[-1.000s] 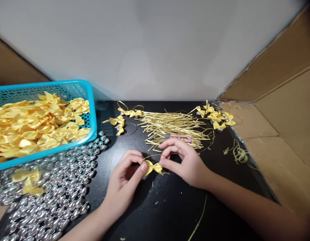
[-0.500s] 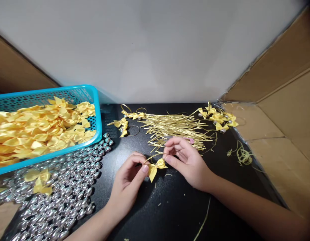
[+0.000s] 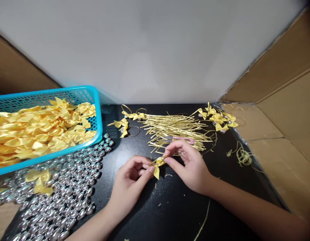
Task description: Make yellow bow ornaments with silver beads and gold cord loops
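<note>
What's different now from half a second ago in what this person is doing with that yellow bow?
The left hand has moved right, bringing its fingertips closer to those of the right hand. The yellow bow now sits more bunched between them, with less of it showing. Nothing visibly taken up or let go: both hands still hold it. The blue basket, silver beads and gold strips stayed put.
</note>
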Available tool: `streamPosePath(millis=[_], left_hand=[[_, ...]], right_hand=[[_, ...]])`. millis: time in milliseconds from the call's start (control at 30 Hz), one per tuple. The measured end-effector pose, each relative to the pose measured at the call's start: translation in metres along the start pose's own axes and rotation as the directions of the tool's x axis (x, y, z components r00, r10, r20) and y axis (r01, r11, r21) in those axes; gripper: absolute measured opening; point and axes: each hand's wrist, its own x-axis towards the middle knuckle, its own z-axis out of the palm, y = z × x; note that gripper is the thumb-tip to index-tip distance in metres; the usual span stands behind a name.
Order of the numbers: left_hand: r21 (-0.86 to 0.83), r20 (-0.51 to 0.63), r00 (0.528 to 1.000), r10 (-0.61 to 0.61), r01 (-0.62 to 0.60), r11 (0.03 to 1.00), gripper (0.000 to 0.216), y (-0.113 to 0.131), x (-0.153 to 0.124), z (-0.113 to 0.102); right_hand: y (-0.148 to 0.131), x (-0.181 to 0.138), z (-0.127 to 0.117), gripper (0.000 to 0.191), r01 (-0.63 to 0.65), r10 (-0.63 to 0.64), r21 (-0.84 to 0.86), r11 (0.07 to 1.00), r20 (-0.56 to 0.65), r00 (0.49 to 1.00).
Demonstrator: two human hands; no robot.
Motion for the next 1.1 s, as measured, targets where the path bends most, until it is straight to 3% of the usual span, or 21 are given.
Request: streamPosePath(millis=[133, 267, 367, 467, 567, 667, 800, 933, 1000, 1100], left_hand=[[-0.111, -0.034, 0.998, -0.053, 0.049, 0.993, 0.013, 0.002, 0.003, 0.0], [-0.268, 0.019, 0.985, -0.173, 0.172, 0.948, 0.022, 0.006, 0.006, 0.001], [-0.336, 0.109, 0.965, -0.237, 0.26, 0.905, 0.029, 0.005, 0.005, 0.003], [-0.373, 0.08, 0.981, -0.176, 0.193, 0.908, 0.031, 0.002, 0.001, 0.004], [-0.304, 0.091, 0.993, -0.081, 0.106, 0.947, 0.028, 0.002, -0.002, 0.005], [-0.138, 0.119, 0.988, -0.1, 0.116, 0.984, 0.015, 0.006, -0.004, 0.007], [-0.067, 0.083, 0.987, -0.139, 0.145, 0.987, 0.018, 0.009, -0.001, 0.008], [-0.09, 0.028, 0.986, -0.163, 0.165, 0.982, 0.017, 0.009, 0.0, 0.007], [-0.088, 0.01, 0.988, -0.152, 0.152, 0.984, 0.016, 0.008, -0.001, 0.006], [-0.069, -0.007, 0.993, -0.12, 0.12, 0.99, 0.014, 0.008, -0.003, 0.007]], right_hand=[[-0.003, 0.002, 0.001, 0.027, -0.029, 0.032, 0.048, 0.998, -0.065, 0.997], [-0.003, -0.001, 0.002, 0.05, -0.075, 0.072, 0.028, 0.997, 0.098, 0.993], [0.0, -0.002, 0.005, 0.035, -0.105, 0.096, 0.059, 0.993, 0.141, 0.985], [0.002, -0.001, 0.006, 0.017, -0.2, 0.191, 0.113, 0.973, 0.085, 0.978], [0.001, 0.0, 0.008, 0.018, -0.324, 0.317, 0.211, 0.922, 0.07, 0.946], [0.0, 0.001, 0.008, 0.015, -0.398, 0.379, 0.258, 0.88, 0.121, 0.917], [-0.003, 0.0, 0.007, 0.017, -0.412, 0.393, 0.295, 0.862, 0.123, 0.911], [-0.008, -0.002, 0.007, 0.02, -0.308, 0.315, 0.133, 0.942, -0.036, 0.949], [-0.01, -0.005, 0.009, 0.024, -0.267, 0.267, -0.025, 0.963, -0.006, 0.964], [-0.01, -0.008, 0.013, 0.015, -0.235, 0.251, -0.155, 0.959, 0.092, 0.964]])
